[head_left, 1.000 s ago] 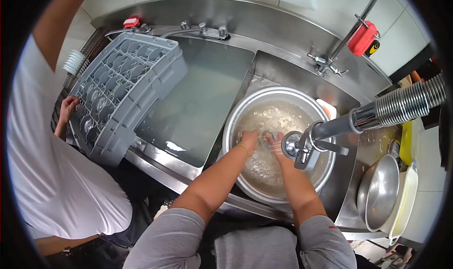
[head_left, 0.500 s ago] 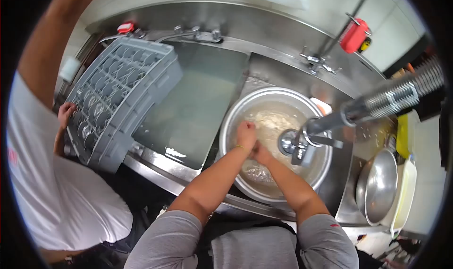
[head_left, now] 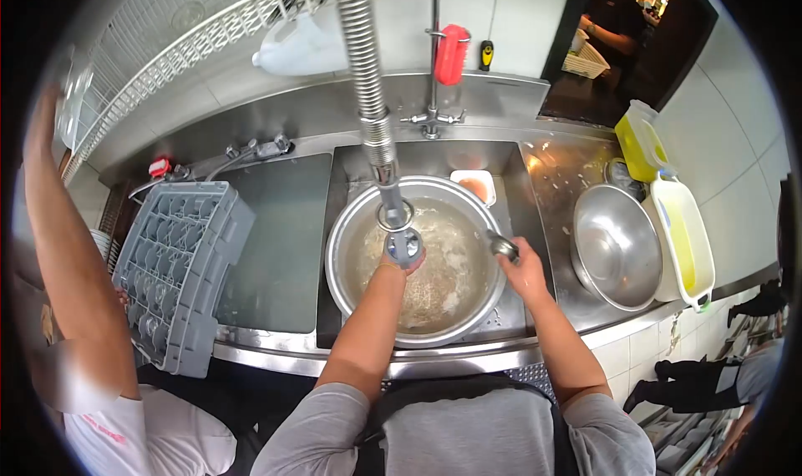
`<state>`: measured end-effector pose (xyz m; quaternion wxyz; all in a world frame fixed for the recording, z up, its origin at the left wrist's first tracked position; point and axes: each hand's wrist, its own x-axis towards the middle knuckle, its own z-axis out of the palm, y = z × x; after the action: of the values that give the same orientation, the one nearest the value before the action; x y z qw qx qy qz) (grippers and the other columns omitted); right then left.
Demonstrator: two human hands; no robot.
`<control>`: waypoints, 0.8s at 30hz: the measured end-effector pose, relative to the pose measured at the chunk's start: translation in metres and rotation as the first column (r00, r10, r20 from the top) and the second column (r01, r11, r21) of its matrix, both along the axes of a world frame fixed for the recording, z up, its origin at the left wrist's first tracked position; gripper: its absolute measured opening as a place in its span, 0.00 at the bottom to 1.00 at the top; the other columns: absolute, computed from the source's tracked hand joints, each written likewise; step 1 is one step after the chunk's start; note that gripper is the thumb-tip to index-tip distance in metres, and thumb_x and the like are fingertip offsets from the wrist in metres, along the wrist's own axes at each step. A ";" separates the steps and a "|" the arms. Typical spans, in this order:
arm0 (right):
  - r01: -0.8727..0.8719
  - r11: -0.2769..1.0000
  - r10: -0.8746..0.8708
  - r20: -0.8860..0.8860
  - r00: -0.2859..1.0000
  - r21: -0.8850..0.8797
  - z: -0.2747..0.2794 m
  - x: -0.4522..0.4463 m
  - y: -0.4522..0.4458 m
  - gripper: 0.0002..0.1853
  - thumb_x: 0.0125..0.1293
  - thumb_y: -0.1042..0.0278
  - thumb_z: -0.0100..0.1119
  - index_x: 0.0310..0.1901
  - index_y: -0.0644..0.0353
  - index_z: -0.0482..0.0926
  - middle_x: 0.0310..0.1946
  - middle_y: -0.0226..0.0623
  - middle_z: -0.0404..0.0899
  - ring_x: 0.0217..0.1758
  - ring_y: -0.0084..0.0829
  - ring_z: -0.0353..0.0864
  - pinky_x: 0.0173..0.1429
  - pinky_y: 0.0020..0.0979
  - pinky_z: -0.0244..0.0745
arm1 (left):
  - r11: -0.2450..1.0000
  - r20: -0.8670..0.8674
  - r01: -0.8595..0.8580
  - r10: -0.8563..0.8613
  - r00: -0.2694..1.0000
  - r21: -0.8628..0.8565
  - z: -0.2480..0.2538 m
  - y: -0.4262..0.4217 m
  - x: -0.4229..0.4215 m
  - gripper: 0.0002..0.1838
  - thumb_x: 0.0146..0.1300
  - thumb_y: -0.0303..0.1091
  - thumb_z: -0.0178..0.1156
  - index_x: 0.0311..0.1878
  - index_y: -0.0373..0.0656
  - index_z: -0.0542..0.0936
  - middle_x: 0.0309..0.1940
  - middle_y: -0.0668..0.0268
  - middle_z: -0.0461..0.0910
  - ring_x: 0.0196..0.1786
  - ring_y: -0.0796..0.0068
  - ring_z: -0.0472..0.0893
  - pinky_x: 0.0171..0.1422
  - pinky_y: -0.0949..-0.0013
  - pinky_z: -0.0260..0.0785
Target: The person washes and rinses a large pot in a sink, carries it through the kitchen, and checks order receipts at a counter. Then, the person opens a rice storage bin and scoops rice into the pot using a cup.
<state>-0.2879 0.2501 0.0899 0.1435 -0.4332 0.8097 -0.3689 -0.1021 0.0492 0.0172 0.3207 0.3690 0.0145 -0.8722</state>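
Observation:
A large round metal pot (head_left: 336,288) stands in the sink, holding cloudy water with pale foam. Over it hangs the spray nozzle (head_left: 403,244) on its spring hose. My left hand (head_left: 411,264) is at the nozzle, which covers most of its fingers, so whether it grips the nozzle does not show. At the pot's right rim, my right hand (head_left: 525,270) is closed on a small rounded metal object (head_left: 502,246), whose exact kind I cannot make out. A small white container (head_left: 476,185) with something orange sits behind the pot.
Left of the pot is a water-filled basin (head_left: 280,250), with a grey glass rack (head_left: 188,280) at its left side. Another person's arm (head_left: 79,250) reaches up there. On the right counter are a steel bowl (head_left: 616,246) and a white-and-yellow tub (head_left: 681,238).
The view has swung right. My hands, together over the water before, are now apart: the left at the nozzle, the right at the rim with a metal object. The other person's arm has shifted.

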 end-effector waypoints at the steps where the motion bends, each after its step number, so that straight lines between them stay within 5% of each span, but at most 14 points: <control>1: 0.079 0.997 -0.079 -0.034 0.996 -0.009 -0.004 -0.010 0.008 0.16 0.54 0.68 0.63 0.44 0.63 0.75 0.34 0.50 0.80 0.40 0.47 0.80 0.46 0.40 0.74 | 0.995 -0.212 0.069 -0.053 0.976 0.071 -0.047 -0.017 -0.001 0.14 0.56 0.51 0.52 0.21 0.56 0.71 0.13 0.74 0.67 0.19 0.77 0.65 0.24 0.71 0.56; 4: 0.065 0.952 0.009 -0.238 0.971 0.299 -0.050 -0.033 0.037 0.15 0.56 0.71 0.58 0.46 0.62 0.76 0.37 0.52 0.79 0.44 0.49 0.80 0.49 0.42 0.74 | 0.974 -0.476 0.216 -0.219 0.852 -0.061 -0.078 -0.020 0.030 0.10 0.60 0.48 0.53 0.29 0.57 0.76 0.20 0.78 0.75 0.22 0.75 0.75 0.26 0.65 0.67; 5: 0.002 0.914 0.093 -0.216 0.972 0.407 -0.073 -0.043 0.045 0.14 0.56 0.69 0.58 0.44 0.63 0.77 0.37 0.53 0.79 0.44 0.51 0.79 0.50 0.44 0.73 | 0.923 -0.012 0.137 -0.152 0.988 -0.359 -0.077 -0.017 0.038 0.08 0.58 0.45 0.56 0.34 0.55 0.77 0.27 0.73 0.76 0.30 0.71 0.76 0.33 0.63 0.68; 6: -0.060 0.859 0.176 -0.184 0.967 0.508 -0.098 -0.052 0.052 0.14 0.56 0.67 0.57 0.43 0.63 0.78 0.37 0.54 0.79 0.45 0.52 0.78 0.50 0.45 0.73 | 0.820 0.547 0.300 0.019 0.837 -0.488 -0.076 -0.013 0.046 0.09 0.55 0.42 0.59 0.38 0.52 0.78 0.34 0.68 0.77 0.38 0.67 0.77 0.41 0.62 0.70; 7: -0.122 0.789 0.256 -0.143 0.956 0.602 -0.119 -0.056 0.053 0.14 0.56 0.65 0.57 0.41 0.63 0.79 0.38 0.55 0.79 0.46 0.54 0.77 0.51 0.46 0.72 | 0.553 0.802 0.596 0.270 0.532 -0.582 -0.058 -0.001 0.060 0.13 0.53 0.40 0.60 0.42 0.50 0.79 0.40 0.64 0.77 0.44 0.64 0.76 0.46 0.60 0.70; 8: -0.151 0.835 0.233 -0.091 0.968 0.529 -0.137 -0.059 0.045 0.14 0.57 0.64 0.55 0.40 0.64 0.79 0.38 0.55 0.79 0.46 0.54 0.77 0.51 0.46 0.72 | 0.281 0.780 0.860 0.596 0.192 -0.426 -0.038 0.011 0.074 0.16 0.51 0.39 0.62 0.45 0.49 0.79 0.46 0.60 0.76 0.50 0.61 0.75 0.52 0.59 0.69; 10: -0.190 0.909 0.193 0.028 0.981 0.371 -0.160 -0.061 0.032 0.15 0.59 0.62 0.52 0.38 0.65 0.80 0.37 0.56 0.80 0.46 0.54 0.78 0.51 0.47 0.72 | 0.236 0.711 0.972 0.679 -0.182 0.024 0.018 0.044 0.100 0.24 0.45 0.35 0.65 0.50 0.43 0.77 0.58 0.49 0.65 0.60 0.50 0.66 0.63 0.53 0.61; 12: -0.123 0.947 0.096 0.103 0.990 0.297 -0.148 -0.057 0.013 0.18 0.61 0.61 0.49 0.44 0.67 0.78 0.40 0.57 0.79 0.47 0.56 0.77 0.52 0.46 0.72 | 0.450 0.717 0.892 0.635 -0.287 -0.042 0.039 0.068 0.118 0.25 0.46 0.34 0.65 0.50 0.40 0.76 0.60 0.46 0.61 0.61 0.49 0.64 0.62 0.46 0.59; 14: 0.006 0.966 -0.044 0.143 0.989 0.259 -0.133 -0.038 0.000 0.21 0.62 0.60 0.48 0.49 0.69 0.74 0.42 0.59 0.78 0.49 0.56 0.77 0.54 0.46 0.71 | 0.635 0.746 0.714 0.619 -0.244 -0.294 -0.026 0.061 0.150 0.25 0.46 0.31 0.65 0.50 0.36 0.73 0.50 0.48 0.71 0.50 0.52 0.73 0.54 0.48 0.66; 16: 0.181 0.951 -0.221 0.143 0.965 0.251 -0.118 -0.018 -0.006 0.24 0.63 0.60 0.47 0.54 0.71 0.69 0.44 0.61 0.77 0.50 0.57 0.77 0.55 0.45 0.71 | 0.810 0.987 0.566 0.099 0.129 -0.155 -0.020 0.063 0.163 0.25 0.46 0.30 0.66 0.49 0.34 0.72 0.40 0.52 0.74 0.39 0.57 0.75 0.45 0.56 0.70; 17: 0.137 0.952 -0.211 0.262 0.942 0.274 -0.113 -0.013 -0.004 0.29 0.62 0.58 0.48 0.59 0.72 0.62 0.47 0.64 0.75 0.54 0.57 0.75 0.59 0.44 0.69 | 0.855 0.926 0.517 -0.172 0.337 -0.030 -0.017 0.064 0.167 0.24 0.46 0.29 0.66 0.48 0.34 0.72 0.35 0.54 0.76 0.33 0.59 0.76 0.41 0.60 0.71; 20: 0.202 0.936 -0.290 0.309 0.906 0.287 -0.096 -0.002 -0.002 0.28 0.62 0.59 0.48 0.60 0.70 0.63 0.49 0.62 0.75 0.57 0.55 0.73 0.61 0.43 0.68 | 0.820 0.977 0.564 -0.032 0.210 -0.095 0.012 0.072 0.162 0.19 0.50 0.29 0.64 0.44 0.36 0.69 0.29 0.58 0.74 0.31 0.59 0.77 0.33 0.58 0.70; 23: 0.183 0.982 -0.161 0.716 0.680 0.048 -0.151 -0.030 -0.004 0.24 0.59 0.65 0.52 0.55 0.69 0.68 0.51 0.59 0.75 0.54 0.54 0.75 0.58 0.43 0.70 | 0.749 0.878 0.459 0.388 0.280 -0.478 -0.002 0.043 0.171 0.16 0.50 0.27 0.62 0.40 0.37 0.68 0.31 0.59 0.74 0.31 0.63 0.77 0.32 0.61 0.70; 24: 0.032 0.988 -0.108 0.543 0.833 0.148 -0.170 -0.041 0.003 0.24 0.60 0.65 0.52 0.56 0.68 0.68 0.51 0.57 0.75 0.55 0.54 0.75 0.59 0.42 0.70 | 0.730 0.854 0.445 0.415 0.315 -0.519 0.009 0.038 0.172 0.16 0.49 0.26 0.62 0.40 0.36 0.68 0.31 0.59 0.74 0.30 0.64 0.76 0.31 0.61 0.71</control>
<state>-0.3287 0.2530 -0.0800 0.3845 -0.2689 0.7725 -0.4280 0.0704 0.0876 0.0265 0.3666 0.6593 -0.5017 -0.4234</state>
